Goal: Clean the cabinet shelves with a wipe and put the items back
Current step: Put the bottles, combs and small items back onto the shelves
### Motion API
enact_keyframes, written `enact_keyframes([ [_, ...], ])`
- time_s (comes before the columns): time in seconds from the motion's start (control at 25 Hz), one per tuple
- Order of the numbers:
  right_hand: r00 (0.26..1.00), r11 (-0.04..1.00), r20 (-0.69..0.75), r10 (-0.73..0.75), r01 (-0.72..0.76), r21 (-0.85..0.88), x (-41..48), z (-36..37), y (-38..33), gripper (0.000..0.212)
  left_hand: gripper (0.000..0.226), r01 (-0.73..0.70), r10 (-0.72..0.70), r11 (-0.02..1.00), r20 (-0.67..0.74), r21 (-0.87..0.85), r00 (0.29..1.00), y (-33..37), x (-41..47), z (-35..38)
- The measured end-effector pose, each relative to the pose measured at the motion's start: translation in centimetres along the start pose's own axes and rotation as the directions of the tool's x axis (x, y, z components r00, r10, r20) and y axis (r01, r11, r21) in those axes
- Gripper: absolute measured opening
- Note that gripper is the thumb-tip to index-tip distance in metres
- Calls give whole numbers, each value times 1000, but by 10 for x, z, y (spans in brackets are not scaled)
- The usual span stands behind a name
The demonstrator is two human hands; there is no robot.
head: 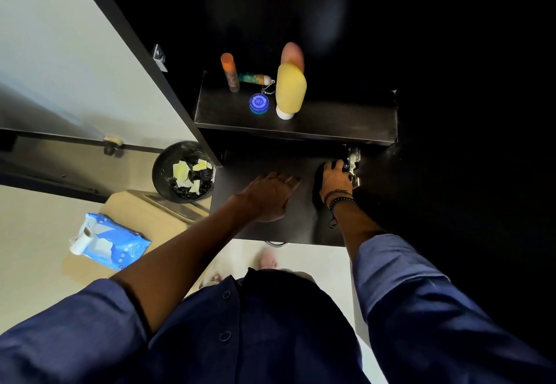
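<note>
- Rolled-up dark blue shirt sleeves (400, 272) fill the bottom of the view, with both bare forearms reaching forward into a black cabinet.
- To the left, a blue plastic packet of wipes (117, 243) lies on a low beige table (135, 212), its flap open and a small white roll touching its left end.
- The left hand (267, 195) is spread palm down over the lower black cabinet shelf (288, 227), fingers straight and close together; I cannot tell whether it touches the board.
- The right hand (335, 177), with dark beaded bracelets (338, 198) on the wrist, lies at the shelf's right edge. Its fingers bend over a dark shape (317, 188) just beside a metal door hinge (353, 160). I cannot tell if it grips that shape, or if the shape is a wipe.
- Left of the lower shelf stands a round black bin (161, 173) holding crumpled pale wipes (183, 170).
- Further in, the upper black shelf (346, 118) carries the items: a yellow squeeze bottle (291, 91) standing on its white cap, a round blue tin (259, 103) just to its left, an orange-capped stick (230, 73) standing upright, and a small green tube with a key ring (254, 78) lying between the stick and the bottle.
- A blurred pinkish bottle (292, 54) stands just behind the yellow one.
</note>
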State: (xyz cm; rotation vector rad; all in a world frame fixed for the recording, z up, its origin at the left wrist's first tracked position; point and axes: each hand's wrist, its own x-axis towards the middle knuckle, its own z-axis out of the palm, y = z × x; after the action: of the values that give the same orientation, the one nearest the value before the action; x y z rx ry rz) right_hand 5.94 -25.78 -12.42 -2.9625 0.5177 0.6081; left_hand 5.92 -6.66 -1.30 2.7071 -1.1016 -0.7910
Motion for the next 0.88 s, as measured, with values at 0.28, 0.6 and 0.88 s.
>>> enact_keyframes([
  [0.28,987,988,-47,-151,149,-35,-21,-15,-9,36,58,3,-5,998,-24,-67,1000,-10,-12,11],
  [0.6,921,758,-351,-167,348,552,-85,-60,-58,23,53,107,-146,967,-156,-233,977,-26,-52,5],
  [0.88,782,510,-583,-219,601,615,-153,-141,-79,13,45,-79,-157,879,-442,-471,883,-22,-85,-26],
])
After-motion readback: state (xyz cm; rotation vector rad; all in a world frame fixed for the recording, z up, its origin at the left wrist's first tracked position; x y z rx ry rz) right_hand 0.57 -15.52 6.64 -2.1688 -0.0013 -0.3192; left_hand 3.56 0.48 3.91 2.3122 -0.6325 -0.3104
